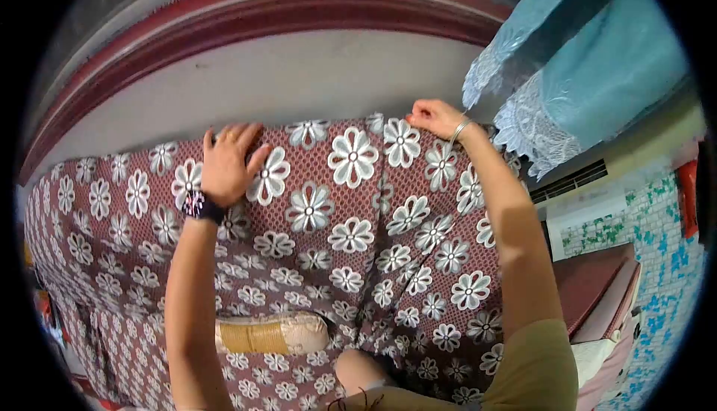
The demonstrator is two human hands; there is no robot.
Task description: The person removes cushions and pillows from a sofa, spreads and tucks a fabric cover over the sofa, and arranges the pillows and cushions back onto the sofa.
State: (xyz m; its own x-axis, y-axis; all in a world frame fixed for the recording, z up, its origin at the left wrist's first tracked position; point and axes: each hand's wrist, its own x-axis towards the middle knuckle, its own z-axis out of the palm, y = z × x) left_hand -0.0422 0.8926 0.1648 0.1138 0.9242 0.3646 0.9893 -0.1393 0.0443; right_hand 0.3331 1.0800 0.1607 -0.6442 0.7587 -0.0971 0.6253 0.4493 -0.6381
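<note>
Two hands on floral cover (pixel 351 239) | left hand (pixel 228 161) flat | right hand (pixel 433 117) pinching edge

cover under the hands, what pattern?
Maroon cloth cover with white flowers, seen in the head view.

Two hands on a floral cover

The left hand (pixel 228 163) lies flat on the maroon cover (pixel 351 239); the right hand (pixel 433 118) pinches its top edge near the blue curtain (pixel 590 67), against a wall (pixel 284 75).
</note>
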